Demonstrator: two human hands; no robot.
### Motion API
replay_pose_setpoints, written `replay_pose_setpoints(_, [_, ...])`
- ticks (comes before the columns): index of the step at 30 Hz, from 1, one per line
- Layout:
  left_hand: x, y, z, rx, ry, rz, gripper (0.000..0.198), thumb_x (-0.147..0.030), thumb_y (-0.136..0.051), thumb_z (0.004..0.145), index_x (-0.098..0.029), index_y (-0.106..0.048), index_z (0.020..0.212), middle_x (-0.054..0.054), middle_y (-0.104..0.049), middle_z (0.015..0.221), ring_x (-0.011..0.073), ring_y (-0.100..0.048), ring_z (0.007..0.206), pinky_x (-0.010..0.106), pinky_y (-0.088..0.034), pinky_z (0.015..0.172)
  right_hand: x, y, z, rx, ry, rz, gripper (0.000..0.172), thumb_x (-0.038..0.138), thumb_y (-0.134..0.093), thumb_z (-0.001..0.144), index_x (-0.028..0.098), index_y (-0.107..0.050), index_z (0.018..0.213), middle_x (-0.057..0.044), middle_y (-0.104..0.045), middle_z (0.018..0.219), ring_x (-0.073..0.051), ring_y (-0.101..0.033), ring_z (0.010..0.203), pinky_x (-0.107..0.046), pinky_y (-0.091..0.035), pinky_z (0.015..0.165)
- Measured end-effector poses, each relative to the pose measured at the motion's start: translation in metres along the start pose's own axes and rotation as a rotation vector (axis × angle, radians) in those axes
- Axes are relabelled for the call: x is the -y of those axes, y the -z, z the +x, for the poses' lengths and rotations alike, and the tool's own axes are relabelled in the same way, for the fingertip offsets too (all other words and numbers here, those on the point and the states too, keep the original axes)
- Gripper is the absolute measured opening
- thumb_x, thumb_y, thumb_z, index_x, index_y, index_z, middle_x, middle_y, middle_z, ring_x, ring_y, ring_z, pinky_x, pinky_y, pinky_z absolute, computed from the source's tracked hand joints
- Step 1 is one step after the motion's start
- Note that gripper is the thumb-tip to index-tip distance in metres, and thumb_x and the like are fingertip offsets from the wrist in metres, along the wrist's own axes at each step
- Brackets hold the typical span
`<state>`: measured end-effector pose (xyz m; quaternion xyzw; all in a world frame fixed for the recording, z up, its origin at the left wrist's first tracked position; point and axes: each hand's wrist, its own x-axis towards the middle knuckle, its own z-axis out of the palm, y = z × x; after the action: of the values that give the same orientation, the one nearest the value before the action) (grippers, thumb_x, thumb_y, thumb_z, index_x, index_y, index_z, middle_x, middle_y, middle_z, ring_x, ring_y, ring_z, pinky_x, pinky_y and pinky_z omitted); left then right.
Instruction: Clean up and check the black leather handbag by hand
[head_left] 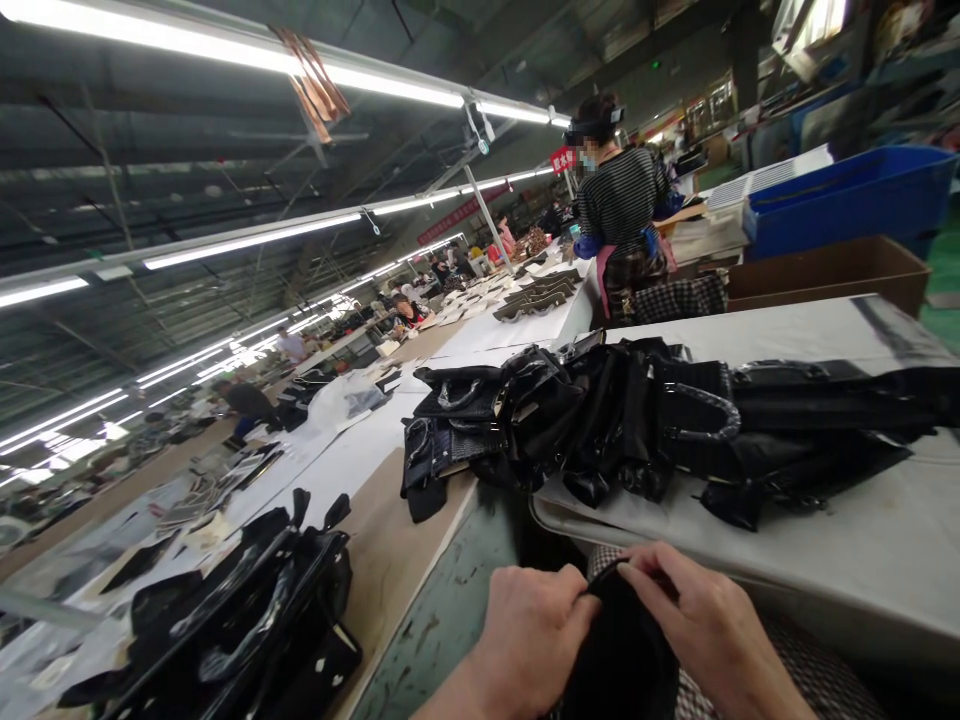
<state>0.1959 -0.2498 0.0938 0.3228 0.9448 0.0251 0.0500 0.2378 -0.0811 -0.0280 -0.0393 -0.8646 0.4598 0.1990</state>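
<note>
Over the lap lies a black piece of a bag (619,650), its upper edge gripped from both sides. My left hand (529,620) is curled round that edge, thumb on top. Just to its right, my right hand (697,615) pinches the same edge between thumb and fingers. The lower part of the piece runs out of the picture, and its full shape is hidden. Beyond the hands, a heap of black handbags (600,420) with plastic-wrapped handles lies across the table ends. More black handbags (262,600) are piled at the lower left.
A white-covered table (885,520) stands close on the right. A long worktable (375,510) stretches away at left with cut pieces on it. A co-worker in a striped top (622,200) stands ahead, near a blue bin (847,205) and a brown box (832,275).
</note>
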Motion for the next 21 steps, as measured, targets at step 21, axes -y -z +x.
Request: replay_pose_setpoints(21, [-0.006,-0.002,0.01,-0.03,-0.044,-0.184,0.016,-0.025,-0.06,0.089,-0.02,-0.066,0.075,-0.002,-0.07,0.078,0.0143,-0.064,0.074,0.023,-0.039,0.066,0.027,0.019,0.002,-0.084,-0.155,0.142,0.025,0.039,-0.051,0.087,0.022,-0.067,0.078,0.0,-0.071,0.07,-0.018,-0.066,0.061,-0.028,-0.047,0.06])
